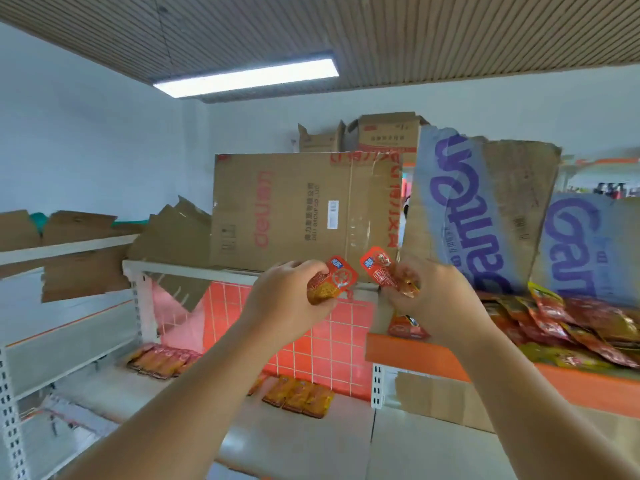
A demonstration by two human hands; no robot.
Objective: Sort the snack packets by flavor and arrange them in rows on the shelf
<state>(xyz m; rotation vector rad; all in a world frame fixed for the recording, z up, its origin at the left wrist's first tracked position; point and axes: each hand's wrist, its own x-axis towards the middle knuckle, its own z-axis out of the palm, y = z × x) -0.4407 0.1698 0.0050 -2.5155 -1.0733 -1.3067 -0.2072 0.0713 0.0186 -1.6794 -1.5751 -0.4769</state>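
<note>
My left hand (287,292) is raised at chest height and grips a small orange-red snack packet (334,282). Just to its right, my right hand (429,299) holds another red packet (377,268), with more wrapper bunched under its fingers. A loose pile of red and yellow packets (568,327) lies on the orange shelf (433,355) at the right. On the white lower shelf (298,441), a row of orange packets (298,396) lies near the middle and a second row of packets (161,360) lies further left.
A large brown cardboard sheet (294,209) and blue-printed cardboard sheets (485,209) stand behind the shelves. An orange wire grid panel (329,348) backs the lower shelf. Torn cardboard (83,271) covers the left rack. Boxes (384,133) are stacked at the back.
</note>
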